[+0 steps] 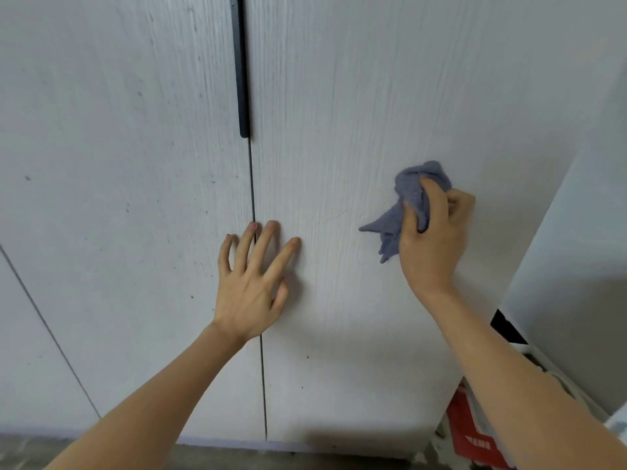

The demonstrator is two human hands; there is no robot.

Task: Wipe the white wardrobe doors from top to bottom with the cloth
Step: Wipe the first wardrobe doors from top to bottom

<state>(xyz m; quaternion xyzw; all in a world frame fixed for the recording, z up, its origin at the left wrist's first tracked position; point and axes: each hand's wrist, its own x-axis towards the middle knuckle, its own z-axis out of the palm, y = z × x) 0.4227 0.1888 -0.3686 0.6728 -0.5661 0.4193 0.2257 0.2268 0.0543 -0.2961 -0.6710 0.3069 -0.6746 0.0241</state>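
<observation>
Two white wardrobe doors fill the view, the left door [118, 164] and the right door [339, 96], split by a thin dark seam. A black vertical handle [241, 62] runs along the seam near the top. My right hand [434, 239] grips a crumpled blue-grey cloth [403, 205] and holds it against the right door at mid height. My left hand [252, 283] rests on the doors with fingers spread straight, its fingertips straddling the seam lower down.
Small dark specks dot both doors. A grey floor [101, 452] shows at the bottom edge. To the right stand a white wall [583, 232] and a red and white bag [471, 432] near the wardrobe's lower corner. Another panel seam [51, 334] slants at far left.
</observation>
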